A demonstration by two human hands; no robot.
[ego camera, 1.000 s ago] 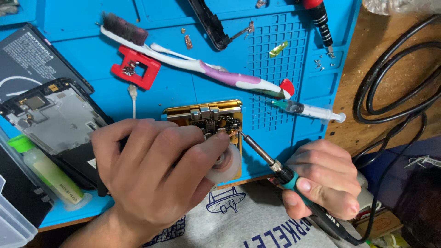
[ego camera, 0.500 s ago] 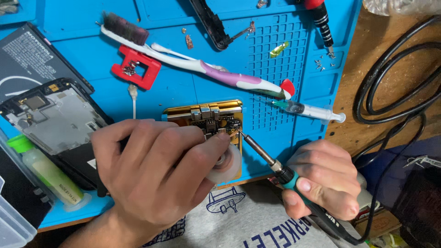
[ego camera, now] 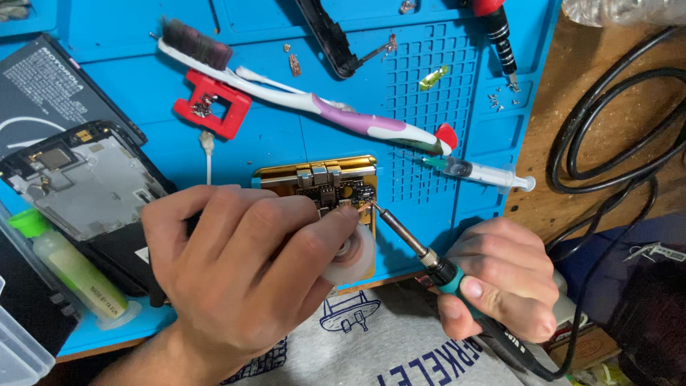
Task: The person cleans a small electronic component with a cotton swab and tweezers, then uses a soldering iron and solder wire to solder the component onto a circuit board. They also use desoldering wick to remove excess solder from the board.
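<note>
My left hand [ego camera: 243,279] pinched a small white spool [ego camera: 351,256], covering half the gold circuit board [ego camera: 321,182] on the blue mat [ego camera: 286,136]. My right hand [ego camera: 500,279] gripped the soldering iron [ego camera: 429,259] — tip touching the board. Beyond lay a toothbrush [ego camera: 314,100], a syringe [ego camera: 479,171], and — left — an opened phone [ego camera: 78,179].

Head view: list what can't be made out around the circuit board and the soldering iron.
- Circuit board: its lower part is hidden under the left hand.
- White spool: mostly covered by the left-hand fingers; what is wound on it is unclear.
- Soldering iron: the handle is wrapped by the right hand.
- Joint at the tip: too small to judge.
- Screwdriver: the top edge cuts it off.
</note>
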